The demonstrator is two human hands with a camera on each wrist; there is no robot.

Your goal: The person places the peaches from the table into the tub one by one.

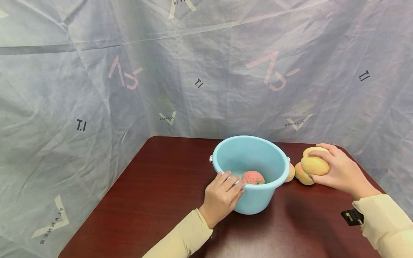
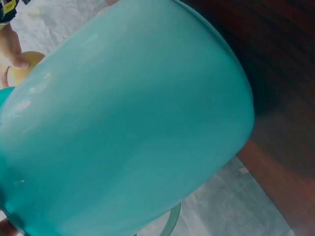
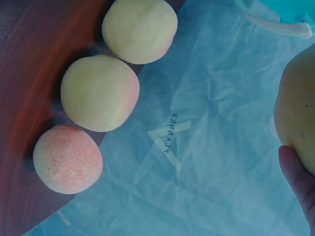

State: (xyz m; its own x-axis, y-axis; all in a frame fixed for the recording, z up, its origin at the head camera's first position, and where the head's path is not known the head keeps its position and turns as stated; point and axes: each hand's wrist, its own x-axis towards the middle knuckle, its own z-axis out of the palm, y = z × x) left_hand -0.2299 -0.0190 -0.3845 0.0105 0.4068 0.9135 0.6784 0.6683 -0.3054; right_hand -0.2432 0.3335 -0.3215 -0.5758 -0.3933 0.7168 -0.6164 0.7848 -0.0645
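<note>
A light blue bucket [image 1: 246, 200] stands on the table, and a red speckled peach [image 1: 252, 176] lies inside it. My left hand [image 1: 221, 197] holds the near rim, its fingers hooked over the edge. To the right of the bucket, my right hand [image 1: 342, 170] grips a yellow peach [image 1: 314, 166] above the table; that peach [image 3: 300, 108] also shows in the right wrist view. Two yellow peaches [image 3: 140, 29] and a pink-flecked peach [image 3: 68, 160] lie in a row on the table. Yellow surface above my finger may belong to another peach; I cannot tell.
The dark red-brown table [image 1: 167, 179] reaches to a grey printed sheet [image 1: 206, 71] hanging behind and at the sides. The bucket's handle [image 2: 171, 221] hangs on its far side. A black device [image 1: 352, 217] sits at my right wrist.
</note>
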